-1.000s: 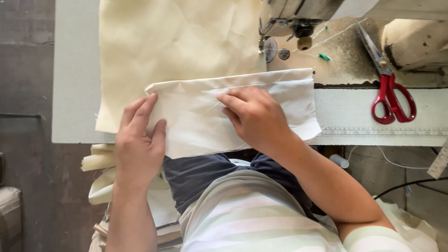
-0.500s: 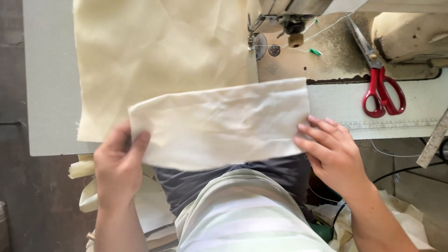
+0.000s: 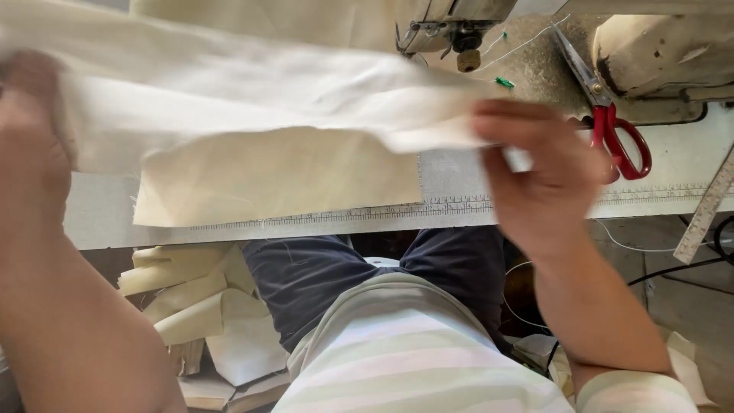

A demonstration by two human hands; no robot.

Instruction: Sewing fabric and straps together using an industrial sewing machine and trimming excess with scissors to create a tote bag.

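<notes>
A long strip of white cloth [image 3: 252, 95] is stretched in the air above the sewing table, blurred by motion. My left hand [image 3: 30, 145] grips its left end at the far left of the view. Pinching the right end is my right hand [image 3: 543, 172], just left of the red-handled scissors [image 3: 612, 122]. Under the lifted strip a cream fabric piece [image 3: 275, 180] lies flat on the table [image 3: 459, 183].
The sewing machine head [image 3: 451, 27] and its body [image 3: 665, 53] stand at the back right. A measuring tape runs along the table's front edge [image 3: 344, 218]. A ruler [image 3: 707, 210] leans at the right. Folded cream pieces [image 3: 191, 298] are stacked beside my left knee.
Both hands have lifted the white strip off the table edge and pulled it out wide, the left hand going left and up. The view has moved closer to the table.
</notes>
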